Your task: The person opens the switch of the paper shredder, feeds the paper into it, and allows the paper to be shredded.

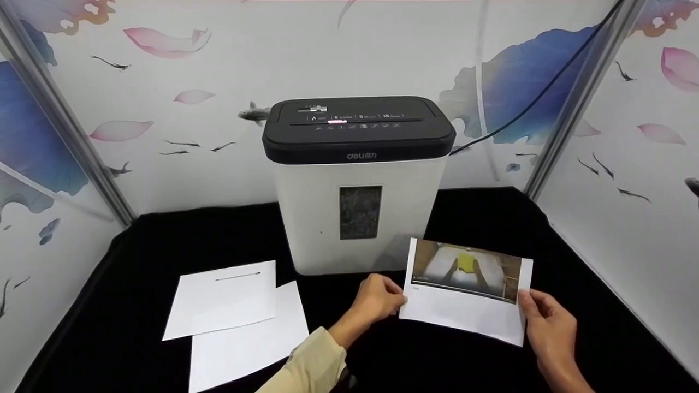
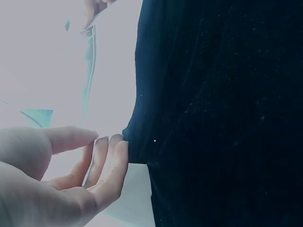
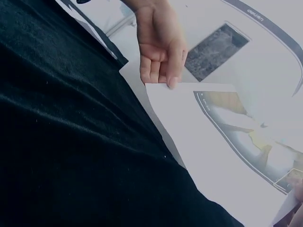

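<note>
A sheet of paper (image 1: pixel 461 314) with a printed photo across its upper half is held up between both hands, in front of a paper shredder (image 1: pixel 311 218) with a black lid and white bin. My left hand (image 1: pixel 377 299) pinches the sheet's left edge between thumb and fingers, also plain in the left wrist view, where that hand (image 2: pixel 71 175) fills the lower left. On the opposite edge, my right hand (image 1: pixel 552 327) grips with its thumb on the printed face. The right wrist view shows the sheet (image 3: pixel 213 156) stretched between the hands, slightly bowed.
Two more sheets lie overlapping on the black cloth (image 1: pixel 147 262) at the left; the upper sheet (image 1: pixel 218 305) bears a thin dark line. A black cord (image 1: pixel 524 112) runs up from the shredder's right side. Printed panels (image 1: pixel 207 164) enclose the back and sides.
</note>
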Motion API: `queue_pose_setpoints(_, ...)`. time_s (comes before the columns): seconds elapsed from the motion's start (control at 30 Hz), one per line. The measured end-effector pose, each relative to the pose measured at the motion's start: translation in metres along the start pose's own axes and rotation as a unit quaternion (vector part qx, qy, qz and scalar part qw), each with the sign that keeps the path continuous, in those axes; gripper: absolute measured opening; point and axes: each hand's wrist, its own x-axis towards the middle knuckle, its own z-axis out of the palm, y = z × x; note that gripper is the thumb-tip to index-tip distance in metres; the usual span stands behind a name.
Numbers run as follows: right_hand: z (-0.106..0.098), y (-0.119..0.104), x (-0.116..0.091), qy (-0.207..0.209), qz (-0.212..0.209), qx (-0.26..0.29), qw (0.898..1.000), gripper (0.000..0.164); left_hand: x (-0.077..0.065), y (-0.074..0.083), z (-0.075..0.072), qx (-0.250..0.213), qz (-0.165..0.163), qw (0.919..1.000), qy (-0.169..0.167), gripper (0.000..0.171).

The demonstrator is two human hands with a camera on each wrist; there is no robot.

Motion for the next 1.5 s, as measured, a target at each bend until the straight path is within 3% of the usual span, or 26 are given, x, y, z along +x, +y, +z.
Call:
queue_pose_setpoints(0.3, 0.002, -0.02, -0.004, -0.003, -0.006, 0.009, 1.0, 0.038, -0.015, 0.0, -0.023, -0.016, 0.015, 0.9997, -0.006, 0.005)
queue_pose_setpoints(0.57, 0.006, -0.039, -0.002, -0.007, -0.048, 0.033, 0.998, 0.034, -0.027, 0.002, -0.042, -0.026, 0.027, 0.9991, -0.018, 0.007)
queue_pose_setpoints(0.7, 0.008, -0.038, 0.007, -0.019, -0.093, 0.059, 0.994, 0.031, -0.032, 0.005, -0.052, -0.027, 0.03, 0.9991, -0.016, 0.009)
queue_pose_setpoints(0.8, 0.01, -0.044, 0.009, -0.036, -0.109, 0.071, 0.991, 0.032, -0.037, 0.006, -0.06, -0.029, 0.034, 0.9989, -0.011, 0.01)
queue_pose_setpoints(1.03, 0.008, -0.076, 0.004, -0.102, -0.085, 0.071, 0.989, 0.034, -0.045, 0.007, -0.083, -0.028, 0.055, 0.9981, 0.005, 0.013)
queue_pose_setpoints(1.23, 0.01, -0.098, 0.005, -0.135, -0.129, 0.048, 0.981, 0.034, -0.047, 0.011, -0.105, -0.011, 0.074, 0.9971, 0.014, 0.016)
queue_pose_setpoints(1.5, 0.014, -0.12, 0.006, -0.151, -0.186, 0.052, 0.969, 0.031, -0.049, 0.019, -0.129, -0.013, 0.058, 0.9979, 0.026, 0.02)
